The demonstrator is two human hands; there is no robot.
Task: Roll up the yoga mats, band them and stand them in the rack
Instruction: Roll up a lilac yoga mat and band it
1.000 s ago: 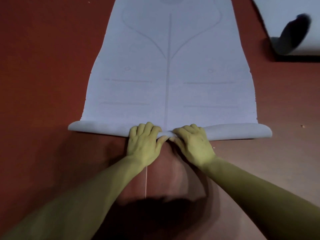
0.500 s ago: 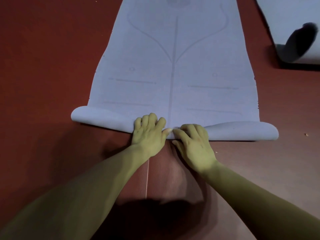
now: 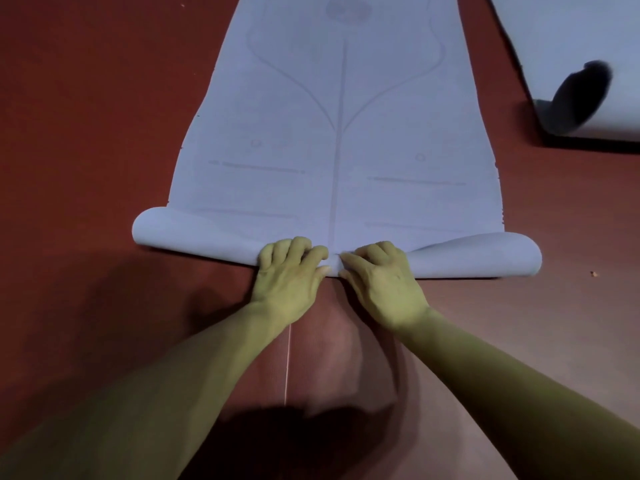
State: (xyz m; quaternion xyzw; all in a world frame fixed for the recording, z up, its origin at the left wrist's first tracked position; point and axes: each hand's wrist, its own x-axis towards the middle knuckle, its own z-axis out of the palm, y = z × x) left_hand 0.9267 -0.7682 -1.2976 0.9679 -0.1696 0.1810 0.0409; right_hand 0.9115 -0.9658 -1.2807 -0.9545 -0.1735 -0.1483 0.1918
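Note:
A pale blue yoga mat (image 3: 339, 140) with faint printed lines lies flat on the red floor and stretches away from me. Its near end is turned into a loose roll (image 3: 194, 233) that runs across the view, flattened in the middle and puffed at both ends. My left hand (image 3: 289, 271) and my right hand (image 3: 381, 275) sit side by side on the middle of that roll, fingers curled over its top and thumbs at its near side.
A second pale mat (image 3: 568, 39) lies at the top right, its near end curled into a loose roll with a dark open end (image 3: 581, 95). Red floor (image 3: 86, 133) surrounds both mats. A thin pale seam line (image 3: 286, 368) runs between my forearms.
The roll has moved a little farther up the mat and grown thicker, mostly at its ends. Both hands went forward with it and stayed close together.

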